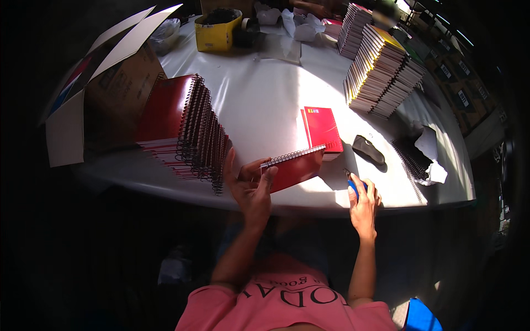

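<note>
My left hand (255, 190) grips one end of a red spiral notebook (295, 170), held tilted above the table with its wire coil along the upper edge. In my right hand (362, 204) is a pair of blue-handled pliers (356, 185), its small metal jaws pointing up and left, apart from the notebook. Just behind the held notebook lies a short stack of red notebooks (322, 128) without a visible coil. To the left of my left hand stands a tall stack of red spiral notebooks (176, 118), dark coils facing right.
An open cardboard box (118, 83) stands far left. At the back are a yellow bin (219, 34) and crumpled plastic (301, 25). Tall notebook stacks (381, 69) rise back right. A dark pouch-like object (368, 150) and black coils (408, 157) lie right. A co-worker's hand (312, 7) shows far back.
</note>
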